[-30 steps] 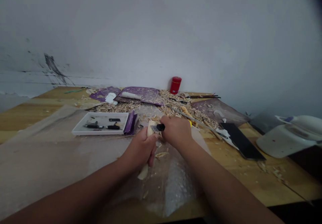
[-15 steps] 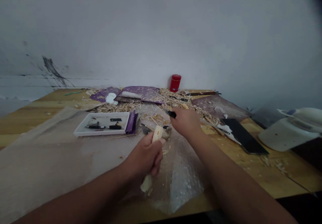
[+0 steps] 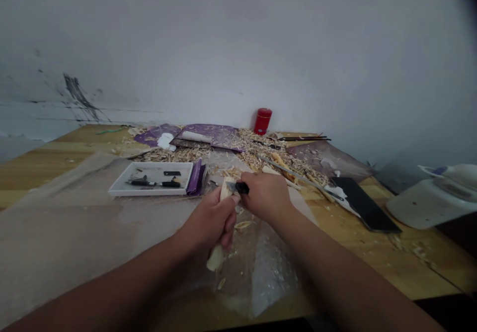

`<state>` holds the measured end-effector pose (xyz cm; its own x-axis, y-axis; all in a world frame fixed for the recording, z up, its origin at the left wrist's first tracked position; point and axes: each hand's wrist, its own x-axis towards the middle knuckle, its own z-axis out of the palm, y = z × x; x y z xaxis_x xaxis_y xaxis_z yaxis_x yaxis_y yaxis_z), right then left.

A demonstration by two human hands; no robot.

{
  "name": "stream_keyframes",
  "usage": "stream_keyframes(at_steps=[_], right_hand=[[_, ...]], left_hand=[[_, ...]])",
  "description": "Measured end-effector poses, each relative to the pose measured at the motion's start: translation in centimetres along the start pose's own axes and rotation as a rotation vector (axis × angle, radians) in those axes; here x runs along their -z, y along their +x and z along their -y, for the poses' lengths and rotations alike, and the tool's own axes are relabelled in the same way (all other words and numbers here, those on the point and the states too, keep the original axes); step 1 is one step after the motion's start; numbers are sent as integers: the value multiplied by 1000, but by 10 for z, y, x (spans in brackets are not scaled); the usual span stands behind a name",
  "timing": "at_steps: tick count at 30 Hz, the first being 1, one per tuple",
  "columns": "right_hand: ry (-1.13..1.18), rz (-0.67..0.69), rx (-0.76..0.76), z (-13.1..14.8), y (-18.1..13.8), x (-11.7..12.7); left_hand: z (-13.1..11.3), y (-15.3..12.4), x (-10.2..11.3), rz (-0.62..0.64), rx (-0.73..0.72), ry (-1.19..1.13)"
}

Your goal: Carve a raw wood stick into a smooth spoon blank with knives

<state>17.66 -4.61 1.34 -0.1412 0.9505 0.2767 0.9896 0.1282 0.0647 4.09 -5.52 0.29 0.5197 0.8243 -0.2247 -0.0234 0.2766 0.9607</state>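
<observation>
My left hand point(image 3: 214, 218) is wrapped round a pale stick of wood point(image 3: 215, 258), which slants with its upper end away from me. In my right hand point(image 3: 267, 198) is a carving knife point(image 3: 241, 188) with a black handle, mostly covered by the fingers. Its short blade lies against the upper end of the stick, near my left thumb. Below both hands a sheet of clear bubble wrap point(image 3: 274, 277) covers part of the wooden table, with a few shavings on it.
A white tray point(image 3: 124, 193) with black-handled tools stands at left, a purple box point(image 3: 196, 178) beside it. Wood shavings point(image 3: 179, 154) heap along the back near a red tin point(image 3: 263, 121). At right lie a black phone-like slab point(image 3: 363, 203) and a white container point(image 3: 425, 203).
My right hand has come down and left, bringing the knife from beyond the stick onto its upper end. My left hand still grips the stick, shifted slightly.
</observation>
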Motion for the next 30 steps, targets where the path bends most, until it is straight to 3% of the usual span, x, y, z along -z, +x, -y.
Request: stream_keyframes(at_steps=[19, 22, 23, 25, 27, 30], right_hand=[[-11, -34, -7, -8, 10, -10], [-26, -10, -146, -33, 20, -8], [-46, 35, -277, -45, 23, -8], [-97, -7, -478, -63, 26, -8], [-91, -19, -464, -68, 26, -9], [-63, 23, -336, -54, 22, -12]], left_hand=[[-5, -3, -7, -35, 83, 8], [-2, -11, -14, 41, 123, 30], [-1, -14, -15, 127, 147, 69], [0, -17, -16, 152, 151, 107], [0, -15, -12, 93, 122, 47], [0, -7, -2, 199, 57, 3]])
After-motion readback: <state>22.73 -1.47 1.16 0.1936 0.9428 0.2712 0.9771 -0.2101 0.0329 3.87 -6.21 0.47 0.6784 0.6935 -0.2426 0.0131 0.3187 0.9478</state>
